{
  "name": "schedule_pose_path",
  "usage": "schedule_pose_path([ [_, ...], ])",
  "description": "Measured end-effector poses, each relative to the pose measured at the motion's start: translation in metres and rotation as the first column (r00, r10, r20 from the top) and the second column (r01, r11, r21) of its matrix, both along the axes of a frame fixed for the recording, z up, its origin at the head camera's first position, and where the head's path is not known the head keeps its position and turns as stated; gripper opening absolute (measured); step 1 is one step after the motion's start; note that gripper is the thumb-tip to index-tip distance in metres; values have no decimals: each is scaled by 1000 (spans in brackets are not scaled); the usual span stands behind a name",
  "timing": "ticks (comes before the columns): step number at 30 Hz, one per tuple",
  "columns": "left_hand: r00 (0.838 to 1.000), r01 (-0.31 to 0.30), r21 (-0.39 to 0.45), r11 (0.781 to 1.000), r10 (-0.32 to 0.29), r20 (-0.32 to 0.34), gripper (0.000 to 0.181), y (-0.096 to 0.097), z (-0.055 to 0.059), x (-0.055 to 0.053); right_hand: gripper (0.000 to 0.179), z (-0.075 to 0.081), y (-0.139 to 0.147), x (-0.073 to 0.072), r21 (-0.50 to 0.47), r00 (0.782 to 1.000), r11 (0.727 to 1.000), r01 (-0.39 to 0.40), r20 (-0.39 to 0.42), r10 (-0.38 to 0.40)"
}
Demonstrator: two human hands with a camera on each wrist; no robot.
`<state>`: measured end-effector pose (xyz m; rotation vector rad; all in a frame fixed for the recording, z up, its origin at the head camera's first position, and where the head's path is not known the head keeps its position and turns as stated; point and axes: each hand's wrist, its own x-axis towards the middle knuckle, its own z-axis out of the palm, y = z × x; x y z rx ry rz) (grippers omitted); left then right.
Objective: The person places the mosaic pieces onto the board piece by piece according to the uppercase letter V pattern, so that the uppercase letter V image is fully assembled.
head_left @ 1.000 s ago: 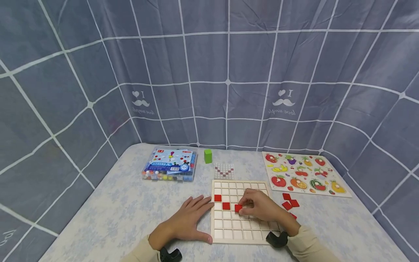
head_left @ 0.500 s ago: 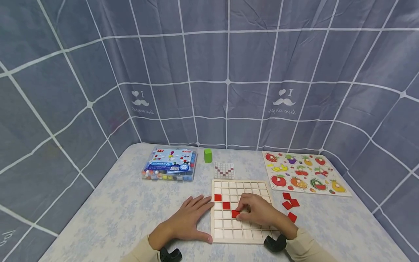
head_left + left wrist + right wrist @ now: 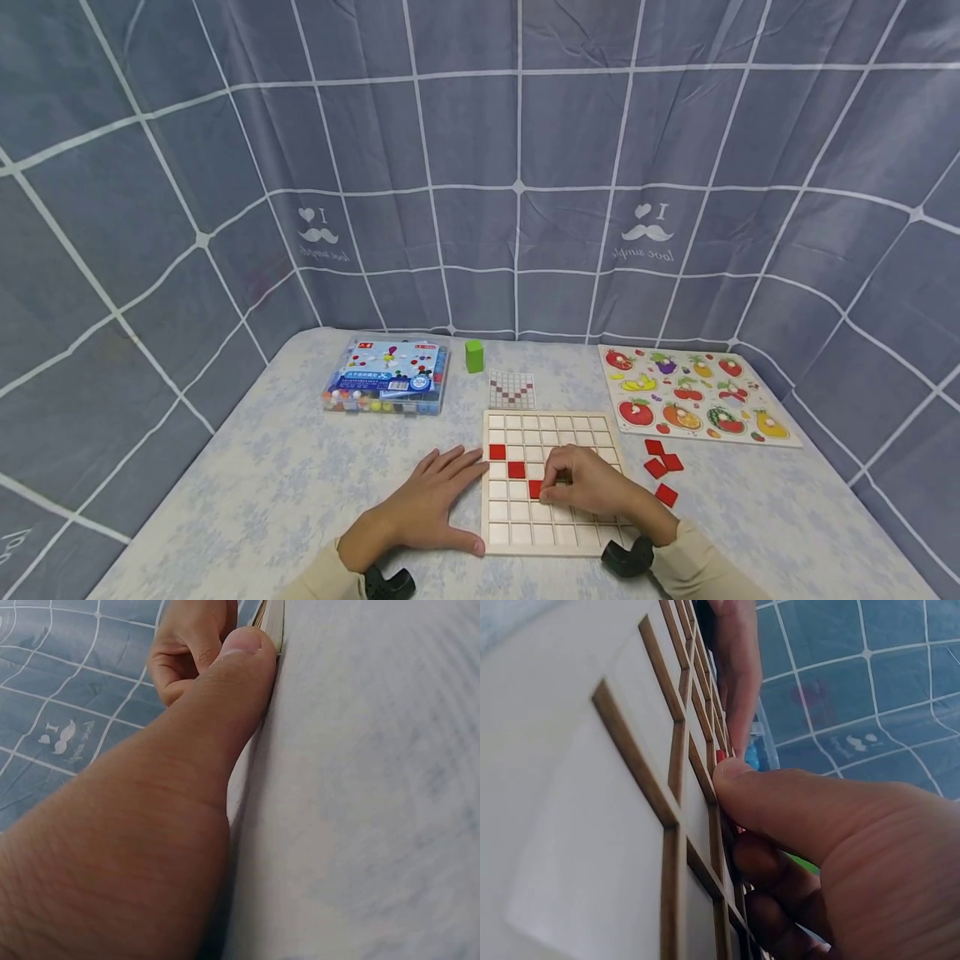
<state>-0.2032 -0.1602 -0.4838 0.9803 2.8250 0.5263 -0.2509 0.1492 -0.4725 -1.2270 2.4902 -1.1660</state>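
Two red tiles (image 3: 506,461) sit in the grid board (image 3: 550,479); right hand (image 3: 588,483) pinches a third tile (image 3: 535,489) into its cell. Left hand (image 3: 423,508), fingers spread flat, braces the board's left edge (three loose tiles (image 3: 662,472) wait right of it).

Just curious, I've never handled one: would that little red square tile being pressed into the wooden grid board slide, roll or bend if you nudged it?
The small red square tile looks flat and stiff, so probably no rolling or bending. Pinched by the right hand, it seems light. In the pale wooden grid board, the cell ridges would likely stop it sliding.
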Motion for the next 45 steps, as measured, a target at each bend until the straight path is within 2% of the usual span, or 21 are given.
schedule_pose_path([
  [11,1000,6,-5,1000,-6,-18,107,0,0,0,13,0,3,-1,-7,999,999,-33,31,33],
  [16,1000,3,-1,1000,-3,-8,107,0,-2,-1,11,8,11,-4,7,994,998,-65,93,64],
  [21,1000,12,4,1000,-12,-8,107,0,-4,-2,12,15,37,-6,-12,994,1000,17,113,-15],
  [26,1000,16,2,1000,-16,-13,108,-1,-4,-3,13,20,80,-7,17,987,989,150,49,-150],
  [30,1000,11,2,1000,-11,-9,108,-1,-2,-2,21,24,117,-5,90,959,955,284,-6,-284],
  [33,1000,7,1,1000,-7,-4,108,-1,-2,-1,29,24,141,2,148,918,908,391,4,-396],
  [36,1000,11,8,1000,-11,2,108,-1,-1,0,36,22,160,10,192,882,866,461,5,-471],
  [37,1000,12,9,1000,-12,-2,108,-1,-1,0,36,20,165,12,198,871,854,481,2,-491],
  [42,1000,18,13,1000,-18,-15,107,-3,1,-1,39,8,179,16,182,842,823,538,-61,-537],
  [45,1000,18,14,1000,-18,-7,108,-3,3,-2,43,4,180,15,163,834,818,551,-93,-543],
])
